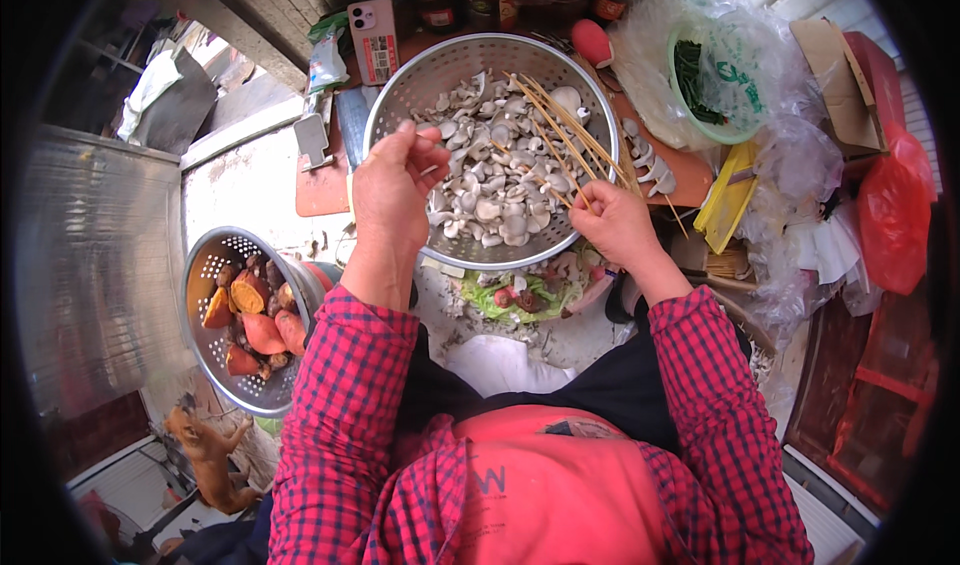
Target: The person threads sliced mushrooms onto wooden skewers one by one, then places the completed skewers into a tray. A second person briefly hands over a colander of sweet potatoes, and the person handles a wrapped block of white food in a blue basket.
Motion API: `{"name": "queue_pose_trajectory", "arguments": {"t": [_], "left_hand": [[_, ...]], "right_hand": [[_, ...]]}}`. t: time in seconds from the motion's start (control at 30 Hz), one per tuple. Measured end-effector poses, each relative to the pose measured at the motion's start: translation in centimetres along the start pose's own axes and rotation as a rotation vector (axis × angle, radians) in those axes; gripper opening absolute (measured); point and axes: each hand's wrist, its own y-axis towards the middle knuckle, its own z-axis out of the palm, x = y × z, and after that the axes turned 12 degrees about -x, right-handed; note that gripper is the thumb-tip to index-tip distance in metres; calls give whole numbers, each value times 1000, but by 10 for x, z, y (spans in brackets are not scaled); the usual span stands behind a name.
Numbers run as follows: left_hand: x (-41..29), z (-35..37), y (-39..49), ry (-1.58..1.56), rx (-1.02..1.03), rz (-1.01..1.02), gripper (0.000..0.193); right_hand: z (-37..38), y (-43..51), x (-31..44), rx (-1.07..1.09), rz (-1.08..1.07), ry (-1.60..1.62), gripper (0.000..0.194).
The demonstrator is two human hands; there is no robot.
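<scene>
A large perforated metal colander [487, 41] lies before me, holding a heap of grey oyster mushrooms [487, 179]. Several bamboo skewers [574, 130] rest over the mushrooms and cross its right rim. My right hand [611, 216], at the lower right rim, pinches a thin bamboo skewer [561, 161] whose far end points up over the mushrooms. Over the left rim is my left hand [394, 182], its fingers loosely curled and apart, with nothing visible in them. More mushrooms [651, 161] lie just right of the colander, with a skewer end sticking out beside them.
At the lower left stands a colander of sweet potatoes [262, 332], with a brown dog [206, 452] beside it. A phone [373, 40] and lidded jars [491, 2] line the back. To the right are a green basket [724, 134], plastic bags [802, 152] and a cardboard box [836, 77].
</scene>
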Motion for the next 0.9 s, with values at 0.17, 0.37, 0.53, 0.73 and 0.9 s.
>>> {"name": "queue_pose_trajectory", "arguments": {"t": [0.17,0.37,0.53,0.73,0.9], "left_hand": [[-13,-42,-69,223,86,202,24],[-2,-129,-168,347,313,209,26],[20,-189,-227,304,440,-169,23],[-5,-215,-249,133,191,-36,17],[-8,-288,-264,-254,-163,-29,38]], "right_hand": [[-13,-20,13,-24,-86,-177,20],[-7,-19,10,-134,-371,-285,19],[10,-2,-9,-135,-441,-242,15],[5,-11,5,-157,-524,-293,17],[7,-44,17,-70,-578,-222,15]]}}
